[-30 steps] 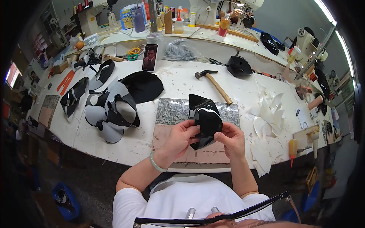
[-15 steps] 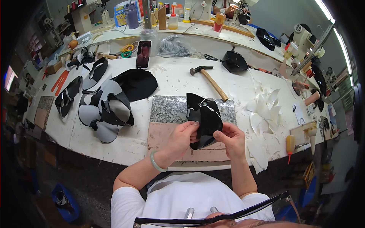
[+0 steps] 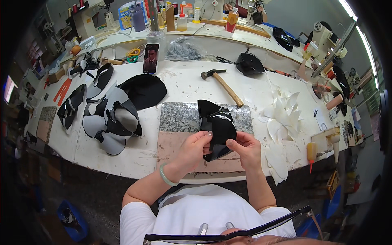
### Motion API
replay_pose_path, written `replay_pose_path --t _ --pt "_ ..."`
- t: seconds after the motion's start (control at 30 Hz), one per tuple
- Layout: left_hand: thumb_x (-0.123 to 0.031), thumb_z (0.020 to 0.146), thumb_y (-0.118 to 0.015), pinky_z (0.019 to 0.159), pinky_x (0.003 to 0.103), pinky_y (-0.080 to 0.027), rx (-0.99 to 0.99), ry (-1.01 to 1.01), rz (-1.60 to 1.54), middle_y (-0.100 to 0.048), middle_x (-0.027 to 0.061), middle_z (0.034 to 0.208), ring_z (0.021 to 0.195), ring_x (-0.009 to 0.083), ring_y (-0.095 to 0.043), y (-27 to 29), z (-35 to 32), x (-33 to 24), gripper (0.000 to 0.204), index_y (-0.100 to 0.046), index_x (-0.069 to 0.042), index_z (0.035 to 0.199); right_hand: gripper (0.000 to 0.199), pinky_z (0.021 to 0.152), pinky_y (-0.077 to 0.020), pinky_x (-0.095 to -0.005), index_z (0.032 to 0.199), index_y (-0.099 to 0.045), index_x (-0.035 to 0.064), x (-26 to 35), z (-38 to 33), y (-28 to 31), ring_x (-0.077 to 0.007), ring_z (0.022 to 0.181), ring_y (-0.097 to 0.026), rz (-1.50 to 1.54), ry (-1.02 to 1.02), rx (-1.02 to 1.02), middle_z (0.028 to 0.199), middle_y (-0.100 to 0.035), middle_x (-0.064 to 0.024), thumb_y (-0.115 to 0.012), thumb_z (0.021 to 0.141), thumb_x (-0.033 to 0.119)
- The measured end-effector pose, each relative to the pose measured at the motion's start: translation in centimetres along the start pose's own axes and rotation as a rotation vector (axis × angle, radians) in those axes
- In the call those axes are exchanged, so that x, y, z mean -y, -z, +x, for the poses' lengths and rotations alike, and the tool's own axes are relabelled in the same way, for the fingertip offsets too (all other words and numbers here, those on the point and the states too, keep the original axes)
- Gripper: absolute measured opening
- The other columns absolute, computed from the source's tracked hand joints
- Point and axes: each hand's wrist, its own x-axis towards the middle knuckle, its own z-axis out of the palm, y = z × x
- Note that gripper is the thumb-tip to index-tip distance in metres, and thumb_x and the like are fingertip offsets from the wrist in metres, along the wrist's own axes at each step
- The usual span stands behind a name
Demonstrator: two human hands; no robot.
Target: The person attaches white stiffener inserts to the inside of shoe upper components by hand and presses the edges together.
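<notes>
Both hands hold a glossy black shoe upper above the work slab, its patent surface catching the light. My left hand pinches its left lower edge between thumb and fingers. On the opposite side, my right hand grips the lower right edge, thumb on top and fingers partly hidden behind. Underneath lies a speckled grey stone slab, with a worn pink board on the near side. Beyond the slab rests a hammer with a wooden handle and dark head.
To the left sit piled black uppers with grey linings and orange-red pliers-like handles. A phone stands upright at the back. White scraps and a yellow glue bottle are at right. Someone's hand shows at the far bench.
The whole view has shifted slightly, so the bench appears a little further left. Both hands keep the same hold on the shoe upper, which has barely moved.
</notes>
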Motion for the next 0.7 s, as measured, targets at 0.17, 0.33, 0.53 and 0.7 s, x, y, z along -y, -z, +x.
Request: replay_pose_path --t 0.17,0.33,0.53,0.7 --pt "-0.019 0.097 -0.046 0.079 0.027 -0.050 0.127 -0.048 -0.017 -0.064 0.0065 0.095 0.086 0.0115 -0.062 1.7 0.1 1.6 0.023 -0.053 0.000 0.108 0.029 0.071 -0.0527 -0.0239 0.102 -0.062 -0.0074 -0.3 -0.6 -0.1 -0.0117 0.078 -0.063 0.012 0.013 -0.012 0.090 -0.067 -0.0092 -0.072 0.076 0.000" --pt "-0.007 0.091 -0.056 0.075 0.022 -0.048 0.082 -0.075 0.103 -0.065 0.0080 0.097 0.085 0.0086 -0.060 -0.6 -2.1 0.9 0.033 -0.045 0.002 0.120 0.032 0.072 -0.0527 -0.0245 0.105 -0.061 -0.0052 -1.3 -1.3 0.6 -0.0116 0.081 -0.062 0.006 -0.019 0.016 0.092 -0.066 -0.0079 -0.073 0.076 0.000" --pt "-0.002 0.088 -0.059 0.078 0.021 -0.047 0.130 -0.097 0.076 -0.066 0.0102 0.099 0.089 0.0083 -0.060 0.5 -3.0 2.8 0.047 -0.037 0.004 0.129 0.032 0.077 -0.0513 -0.0266 0.105 -0.061 -0.0036 -2.5 -2.4 1.1 -0.0129 0.088 -0.060 -0.012 -0.085 0.042 0.098 -0.064 -0.0082 -0.073 0.075 -0.002" --pt "0.002 0.087 -0.058 0.080 0.024 -0.048 0.127 -0.075 0.114 -0.066 0.0142 0.102 0.091 0.0130 -0.062 1.3 -4.0 3.6 0.053 -0.031 0.005 0.132 0.034 0.079 -0.0512 -0.0281 0.105 -0.059 -0.0026 -3.4 -3.3 1.5 -0.0143 0.089 -0.061 0.095 -0.237 0.097 0.098 -0.064 -0.0092 -0.072 0.074 -0.003"
